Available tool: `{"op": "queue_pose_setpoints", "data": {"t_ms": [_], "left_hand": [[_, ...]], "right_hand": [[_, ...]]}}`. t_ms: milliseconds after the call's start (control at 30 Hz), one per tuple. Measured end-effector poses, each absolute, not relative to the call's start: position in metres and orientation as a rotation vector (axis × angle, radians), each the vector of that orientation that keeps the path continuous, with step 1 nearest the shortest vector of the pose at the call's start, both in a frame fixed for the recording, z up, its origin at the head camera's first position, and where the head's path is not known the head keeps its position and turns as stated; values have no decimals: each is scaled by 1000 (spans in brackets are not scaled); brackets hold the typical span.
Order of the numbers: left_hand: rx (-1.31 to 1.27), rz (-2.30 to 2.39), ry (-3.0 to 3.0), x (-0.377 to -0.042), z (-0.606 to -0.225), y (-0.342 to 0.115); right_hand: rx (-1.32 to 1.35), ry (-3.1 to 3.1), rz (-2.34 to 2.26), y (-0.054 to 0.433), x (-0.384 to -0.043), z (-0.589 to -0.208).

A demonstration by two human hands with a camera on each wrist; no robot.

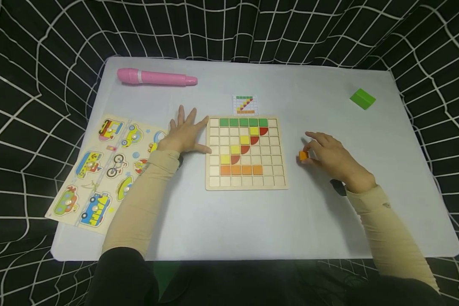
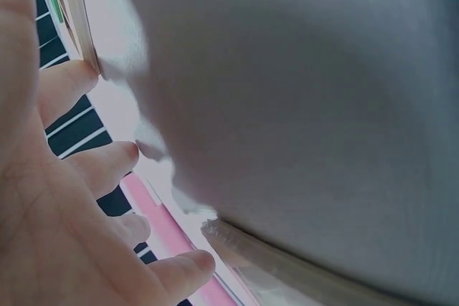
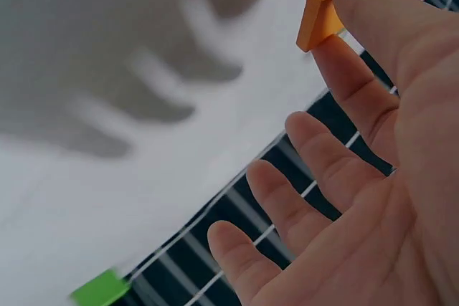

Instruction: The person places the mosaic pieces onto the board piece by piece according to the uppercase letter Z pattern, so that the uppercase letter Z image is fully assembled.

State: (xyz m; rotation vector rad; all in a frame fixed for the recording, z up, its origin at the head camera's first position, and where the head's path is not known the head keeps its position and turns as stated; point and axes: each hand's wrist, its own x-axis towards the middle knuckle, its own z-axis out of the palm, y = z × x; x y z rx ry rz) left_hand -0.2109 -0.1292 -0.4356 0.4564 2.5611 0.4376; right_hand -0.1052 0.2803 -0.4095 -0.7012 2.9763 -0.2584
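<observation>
My right hand (image 1: 330, 157) pinches a small orange square tile (image 3: 320, 16) between thumb and index finger, just right of the wooden grid board (image 1: 285, 180). Its other fingers are spread apart in the right wrist view. My left hand (image 1: 183, 135) lies with fingers spread at the board's left side, a fingertip and the thumb touching its edge. On the board are a row of green tiles (image 1: 243, 122), a diagonal of yellow squares (image 1: 245, 140) with red quarter-rounds (image 1: 254, 140), and a row of orange tiles (image 1: 246, 170). A small card (image 1: 245, 105) showing a similar pattern lies behind the board.
Under my left forearm lies a wooden vehicle puzzle (image 1: 99, 170) with knobbed pieces. A pink toy microphone (image 1: 157, 78) is at the back left of the white table (image 1: 229, 229). A green folded piece (image 1: 363, 99) lies at the back right. White-lined dark netting surrounds the table.
</observation>
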Motion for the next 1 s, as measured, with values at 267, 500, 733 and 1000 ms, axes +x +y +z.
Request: {"op": "queue_pose_setpoints", "data": {"t_ms": [267,500,733,1000], "left_hand": [[472,431,2552,-212,-437,-129],[474,419,2554,-211,-433,-129],[482,410,2548,-210,-433,-128],[466,418,2547,-212,-431,-129]], "right_hand": [[-705,2817,-195,238,-109,-409],[-821,2778,-200,213,-109,-413],[-874,2785,-164,203,-108,-416],[-964,2898,-152,199,-107,-418]]}}
